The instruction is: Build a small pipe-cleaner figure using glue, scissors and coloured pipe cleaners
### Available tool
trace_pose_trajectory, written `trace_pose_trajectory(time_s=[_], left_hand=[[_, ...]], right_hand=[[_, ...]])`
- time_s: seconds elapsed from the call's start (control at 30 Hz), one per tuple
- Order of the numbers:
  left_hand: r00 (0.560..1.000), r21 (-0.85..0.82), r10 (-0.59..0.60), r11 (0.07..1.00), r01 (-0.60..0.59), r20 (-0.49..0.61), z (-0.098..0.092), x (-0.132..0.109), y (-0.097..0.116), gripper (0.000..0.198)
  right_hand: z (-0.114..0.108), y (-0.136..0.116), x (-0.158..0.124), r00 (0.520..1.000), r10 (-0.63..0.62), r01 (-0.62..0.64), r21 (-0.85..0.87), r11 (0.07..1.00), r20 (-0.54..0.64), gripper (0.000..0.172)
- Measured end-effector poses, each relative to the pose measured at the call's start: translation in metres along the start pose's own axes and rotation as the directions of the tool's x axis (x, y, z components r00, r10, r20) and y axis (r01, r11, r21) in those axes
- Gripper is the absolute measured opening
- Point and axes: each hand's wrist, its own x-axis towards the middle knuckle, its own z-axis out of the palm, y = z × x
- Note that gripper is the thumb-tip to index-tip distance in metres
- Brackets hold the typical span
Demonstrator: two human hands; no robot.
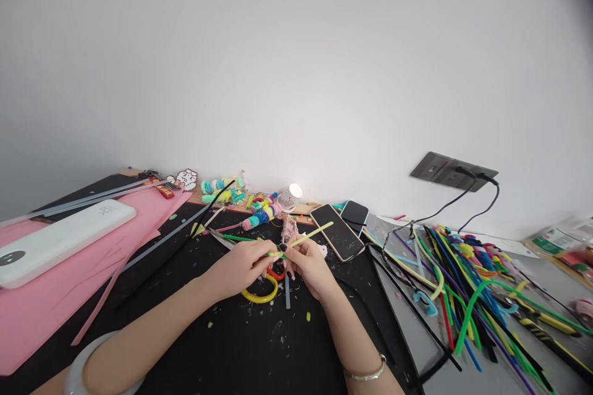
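Both hands meet over the black table, fingers pinched together. A pale yellow pipe cleaner runs through them, its free end sticking up to the right. My left hand is closed on its lower left part, where a bit of green also shows. Thumb and fingers of my right hand pinch the yellow strip a little further along. Just below the hands lie scissors with yellow and red handles, their blades pointing left. A green pipe cleaner lies beyond my left hand.
Two phones lie behind my right hand. A small lamp glows by the wall. On the right spreads a pile of coloured pipe cleaners with pliers. Pink sheets and a white device are at left.
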Motion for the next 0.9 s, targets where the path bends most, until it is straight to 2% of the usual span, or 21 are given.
trace_pose_trajectory(time_s=[0.17, 0.3, 0.53, 0.67, 0.77, 0.9], left_hand=[[1.000, 0.049, 0.026, 0.998, -0.026, 0.011, 0.000, 0.000, -0.002, 0.022], [0.997, 0.109, 0.069, 0.991, -0.071, 0.026, 0.002, -0.001, -0.003, 0.023], [0.969, 0.275, 0.246, 0.930, -0.245, 0.032, 0.008, -0.004, -0.009, 0.026], [0.958, 0.321, 0.287, 0.905, -0.278, 0.019, 0.010, -0.004, -0.013, 0.028], [0.970, 0.273, 0.241, 0.936, -0.223, -0.031, 0.008, -0.003, -0.011, 0.026], [0.997, 0.025, -0.010, 1.000, 0.012, -0.081, 0.004, 0.000, -0.001, 0.017]], right_hand=[[-0.002, 0.000, 0.000, 1.000, 0.017, -0.017, 0.045, 0.999, 0.003, 0.032], [-0.003, 0.003, 0.001, 1.000, 0.004, -0.004, -0.004, 1.000, -0.003, 0.031], [-0.006, 0.005, 0.002, 0.998, 0.065, -0.064, -0.037, 0.997, 0.023, 0.028], [-0.004, 0.003, 0.000, 0.994, 0.089, -0.089, 0.000, 0.996, 0.061, 0.027], [-0.002, 0.003, 0.000, 0.997, 0.058, -0.059, 0.017, 0.998, 0.044, 0.028], [-0.002, 0.004, 0.002, 0.995, -0.091, 0.090, -0.016, 0.996, -0.035, 0.027]])
